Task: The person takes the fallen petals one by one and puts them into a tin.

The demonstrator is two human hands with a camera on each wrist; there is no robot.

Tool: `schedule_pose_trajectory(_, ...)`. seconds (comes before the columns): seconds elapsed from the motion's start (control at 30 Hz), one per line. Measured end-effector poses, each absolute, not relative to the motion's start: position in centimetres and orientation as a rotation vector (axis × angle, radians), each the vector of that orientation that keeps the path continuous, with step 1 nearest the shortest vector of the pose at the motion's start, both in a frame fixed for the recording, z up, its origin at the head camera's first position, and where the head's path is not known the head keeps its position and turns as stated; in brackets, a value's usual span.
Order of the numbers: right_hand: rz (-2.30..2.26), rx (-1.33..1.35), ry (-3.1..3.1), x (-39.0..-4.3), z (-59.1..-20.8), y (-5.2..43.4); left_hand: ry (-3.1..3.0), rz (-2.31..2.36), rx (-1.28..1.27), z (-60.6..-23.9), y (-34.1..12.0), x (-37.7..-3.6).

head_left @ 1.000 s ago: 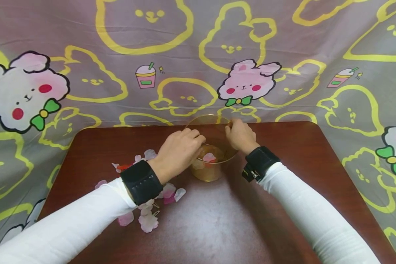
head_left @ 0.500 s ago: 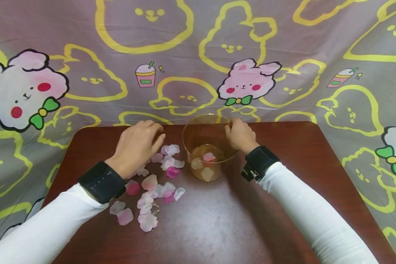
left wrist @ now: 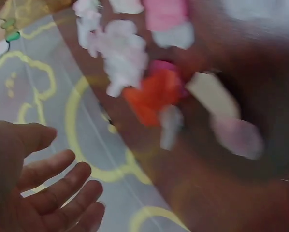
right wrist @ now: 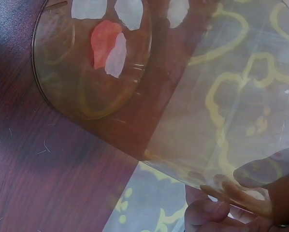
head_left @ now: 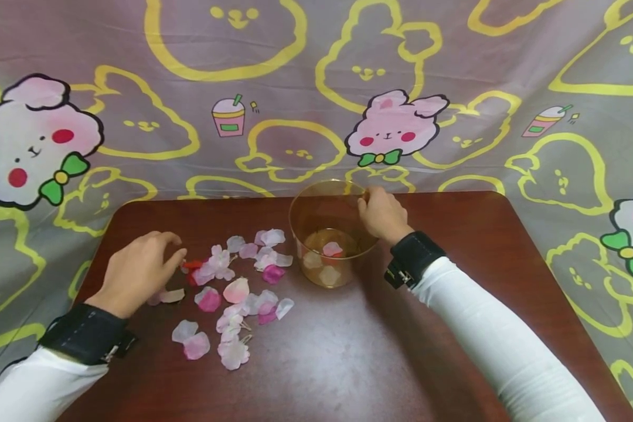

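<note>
My right hand [head_left: 384,215] grips the rim of a see-through amber plastic bucket [head_left: 299,230]; in the right wrist view the fingers [right wrist: 207,211] pinch its wall. A red petal [right wrist: 102,42] and several pale ones lie in the bottom. My left hand [head_left: 139,271] is over the left part of the table, holding nothing, fingers loosely bent. In the left wrist view, that hand [left wrist: 55,191] is apart from the artificial petals. Near it lie an orange-red petal [left wrist: 156,96] and a cream-and-pink petal [left wrist: 238,137], both blurred.
Several pink and white petals [head_left: 237,289] are scattered over the left half of the brown wooden table [head_left: 380,351]. Behind the table hangs a cartoon-patterned cloth [head_left: 295,88], close to its far edge.
My left hand has left the bucket's rim and moved left over the petals to their far left side, uncovering them. The right hand stays on the bucket's rim.
</note>
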State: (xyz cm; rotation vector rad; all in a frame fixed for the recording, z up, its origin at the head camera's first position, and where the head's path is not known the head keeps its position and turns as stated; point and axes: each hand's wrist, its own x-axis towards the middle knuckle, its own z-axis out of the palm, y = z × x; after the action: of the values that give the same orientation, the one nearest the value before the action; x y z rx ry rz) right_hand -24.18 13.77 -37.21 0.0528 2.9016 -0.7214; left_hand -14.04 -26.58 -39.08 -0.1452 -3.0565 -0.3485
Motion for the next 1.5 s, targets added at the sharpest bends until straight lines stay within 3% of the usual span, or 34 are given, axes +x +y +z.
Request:
schedule_pose_trajectory(0.37, -0.718, 0.052, 2.901, -24.0, -37.0, 13.7, -3.183, -0.342, -0.131, -43.0, -31.0, -11.2)
schedule_pose_trajectory(0.8, -0.726, 0.060, 2.906, -24.0, -37.2, 13.6, -3.149, -0.306, -0.177, -46.0, -31.8, -9.8)
schedule_pose_trajectory(1.17, -0.725, 0.062, 2.911, -24.1, -37.2, 13.7, -3.041, -0.252, -0.147, -44.2, -31.1, -10.9)
schedule_pose_trajectory(1.5, -0.727, 0.055, 2.909, -24.1, -37.2, 13.7, -2.871, -0.270, -0.244, -40.4, -27.1, -13.0)
